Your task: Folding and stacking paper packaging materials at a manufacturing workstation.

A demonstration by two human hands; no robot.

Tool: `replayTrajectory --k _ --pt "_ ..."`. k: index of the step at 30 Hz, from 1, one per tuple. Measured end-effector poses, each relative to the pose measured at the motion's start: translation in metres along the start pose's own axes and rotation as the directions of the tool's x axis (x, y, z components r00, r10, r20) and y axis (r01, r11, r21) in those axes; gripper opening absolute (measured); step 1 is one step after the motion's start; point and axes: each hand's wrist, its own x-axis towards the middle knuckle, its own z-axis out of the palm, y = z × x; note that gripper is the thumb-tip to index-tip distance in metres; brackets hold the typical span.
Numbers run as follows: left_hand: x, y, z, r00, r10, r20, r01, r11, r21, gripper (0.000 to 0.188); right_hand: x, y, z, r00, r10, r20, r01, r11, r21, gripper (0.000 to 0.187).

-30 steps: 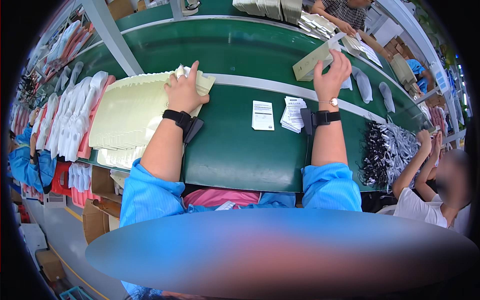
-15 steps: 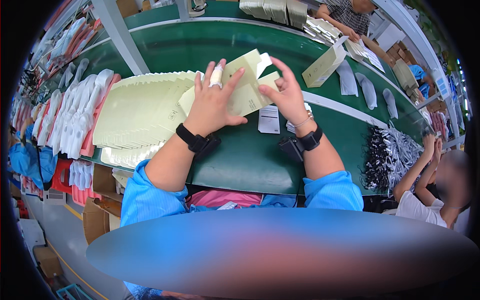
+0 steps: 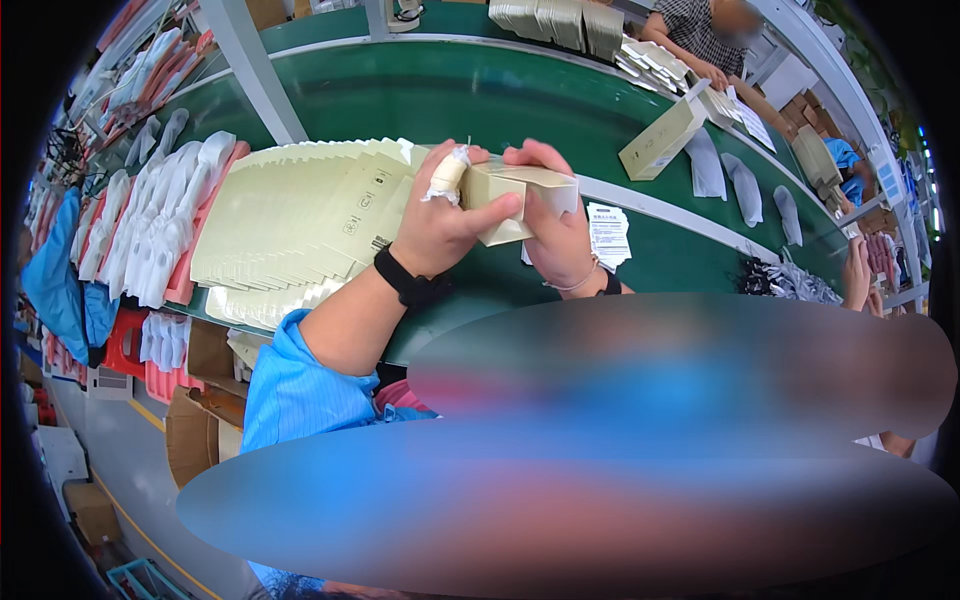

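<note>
A pale cream folding carton (image 3: pixel 500 181) is held up over the green bench, opened out into a box shape with one end facing me. My left hand (image 3: pixel 432 215) grips its left side, thumb along the near end and a white wrapping on one finger. My right hand (image 3: pixel 560 232) closes on the right side, its thumb against the end flap. To the left of my hands lies a fanned stack of flat cream cartons (image 3: pixel 290 215). Under my right hand, a pile of printed white leaflets (image 3: pixel 608 238) is partly covered.
A standing cream carton (image 3: pixel 663 140) and grey-white sleeved items (image 3: pixel 742 188) are at right. White handset-shaped parts (image 3: pixel 165 220) line red trays at left. Black and grey cords (image 3: pixel 790 278) lie far right. A co-worker's hand (image 3: pixel 712 75) works across the bench. A metal post (image 3: pixel 255 75) rises at back left.
The carton has gone from flattened to opened out, its end turned toward me. Both hands have closed round it, and my right hand has moved lower and left.
</note>
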Motion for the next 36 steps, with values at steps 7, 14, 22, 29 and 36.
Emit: replayTrajectory --k 7,14,22,29,36 --pt "-0.001 -0.011 0.003 0.987 0.159 -0.017 -0.159 0.986 0.044 0.073 0.009 -0.019 -0.013 0.987 -0.014 0.162 0.046 0.98 -0.195 0.055" --pt "0.0 -0.011 0.001 0.985 0.168 -0.043 -0.17 0.985 -0.033 0.084 0.022 -0.045 -0.028 0.853 -0.104 0.511 0.431 0.694 -0.578 0.037" --pt "-0.001 -0.009 0.0 0.981 0.196 0.006 -0.196 0.975 0.105 0.082 0.01 -0.051 -0.001 0.95 -0.03 0.309 0.287 0.471 -0.834 0.036" --pt "-0.001 -0.017 0.006 0.975 0.161 -0.154 -0.162 0.987 0.007 0.083 0.012 -0.051 0.001 0.917 -0.08 0.391 0.389 0.396 -0.832 0.058" --pt "0.01 -0.031 -0.01 0.605 -0.714 0.352 0.653 0.192 -0.732 0.088 0.011 -0.036 -0.022 0.827 -0.036 0.561 0.556 0.198 -0.807 0.067"
